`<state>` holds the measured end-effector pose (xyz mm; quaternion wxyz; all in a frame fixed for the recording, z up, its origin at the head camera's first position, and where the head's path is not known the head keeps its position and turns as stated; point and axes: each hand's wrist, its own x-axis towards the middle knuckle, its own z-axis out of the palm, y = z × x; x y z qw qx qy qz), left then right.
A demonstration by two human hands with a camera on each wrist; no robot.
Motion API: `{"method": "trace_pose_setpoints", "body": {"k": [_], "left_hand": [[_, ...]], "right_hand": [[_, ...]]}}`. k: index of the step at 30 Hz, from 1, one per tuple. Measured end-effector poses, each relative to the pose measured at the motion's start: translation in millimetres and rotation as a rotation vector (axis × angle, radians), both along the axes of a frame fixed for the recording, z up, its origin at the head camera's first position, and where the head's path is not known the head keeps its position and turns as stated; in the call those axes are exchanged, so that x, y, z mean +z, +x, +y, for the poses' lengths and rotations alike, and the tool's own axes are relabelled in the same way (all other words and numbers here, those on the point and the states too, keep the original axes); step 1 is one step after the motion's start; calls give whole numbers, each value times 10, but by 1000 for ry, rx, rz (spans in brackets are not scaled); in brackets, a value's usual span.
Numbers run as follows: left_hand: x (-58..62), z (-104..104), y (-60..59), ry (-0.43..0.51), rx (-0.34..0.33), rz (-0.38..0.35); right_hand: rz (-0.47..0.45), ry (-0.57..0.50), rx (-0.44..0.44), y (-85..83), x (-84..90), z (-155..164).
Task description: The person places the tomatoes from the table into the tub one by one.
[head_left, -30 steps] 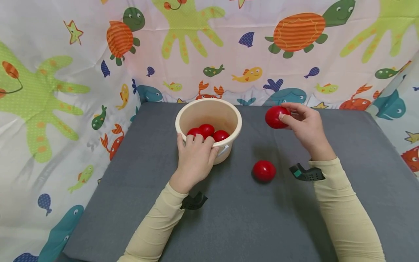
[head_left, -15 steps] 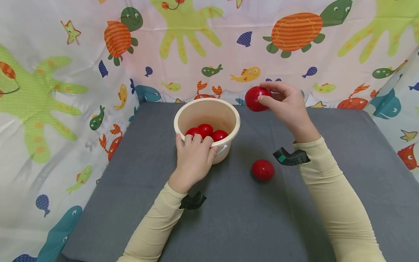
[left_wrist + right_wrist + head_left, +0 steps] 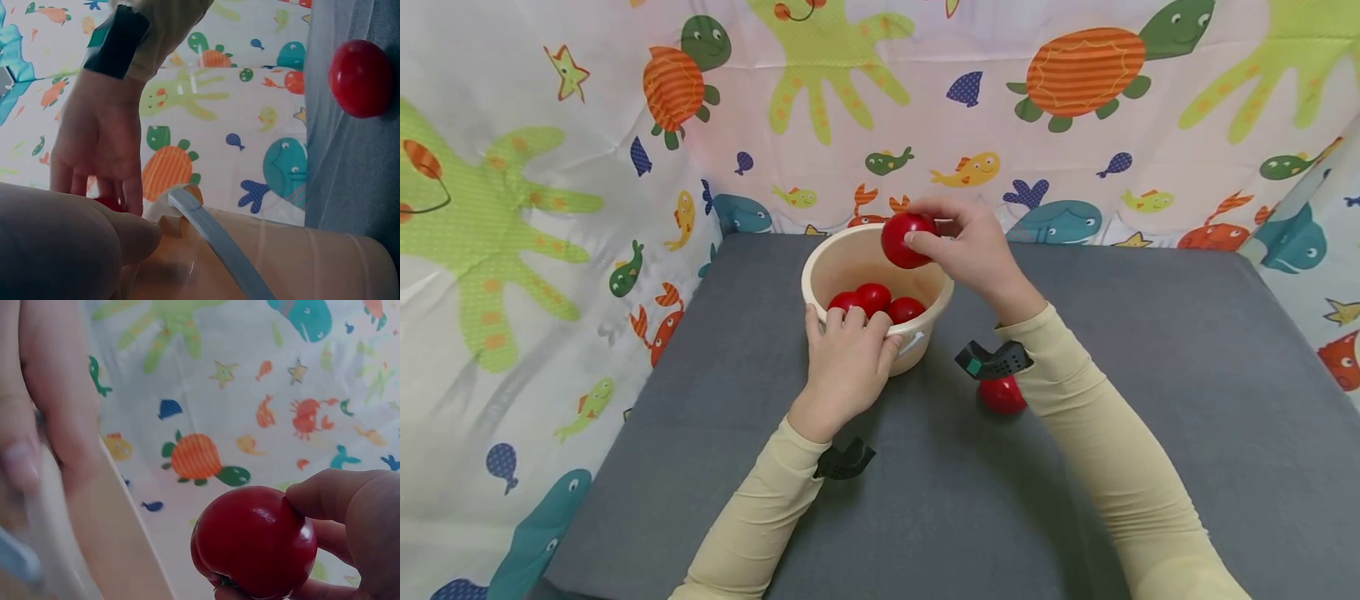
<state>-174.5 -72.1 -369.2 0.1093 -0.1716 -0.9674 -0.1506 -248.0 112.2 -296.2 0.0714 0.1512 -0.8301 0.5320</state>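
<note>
A cream bucket (image 3: 917, 350) stands on the grey table, several red tomatoes (image 3: 874, 297) lying inside it. My left hand (image 3: 846, 362) grips its near rim, fingers hooked over the edge and thumb outside. Above the bucket's opening, my right hand (image 3: 973, 250) holds another tomato (image 3: 907, 241) between thumb and fingers. The right wrist view shows this tomato (image 3: 253, 540) as glossy, with a small green stem spot at its lower side. One more tomato (image 3: 1000, 396) rests on the table right of the bucket, partly covered by the right wrist's strap and sleeve.
The grey table (image 3: 700, 467) reaches back to a white curtain (image 3: 925, 83) printed with sea animals, which also hangs along the left and right sides. The bucket's pale handle (image 3: 219, 240) hangs down its outer side. Each wrist carries a black camera strap (image 3: 996, 360).
My right hand has carried its tomato leftward, from right of the bucket to over the opening. The left hand stays on the rim, and the bucket has not moved.
</note>
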Motion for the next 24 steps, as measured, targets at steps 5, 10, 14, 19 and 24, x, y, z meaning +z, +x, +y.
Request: {"method": "trace_pose_setpoints", "body": {"k": [5, 10, 14, 19, 24], "left_hand": [[0, -1, 1, -1, -6, 12], [-3, 6, -4, -11, -7, 18], [-9, 9, -8, -17, -5, 24], [-11, 7, -7, -25, -5, 32], [-14, 1, -6, -31, -1, 35]], "right_hand": [[-31, 13, 41, -8, -111, -186], [-83, 32, 72, -10, -228, -304], [-114, 67, 68, -2, -303, -362], [-115, 106, 73, -1, -375, -417], [-100, 117, 77, -3, -409, -444]]}}
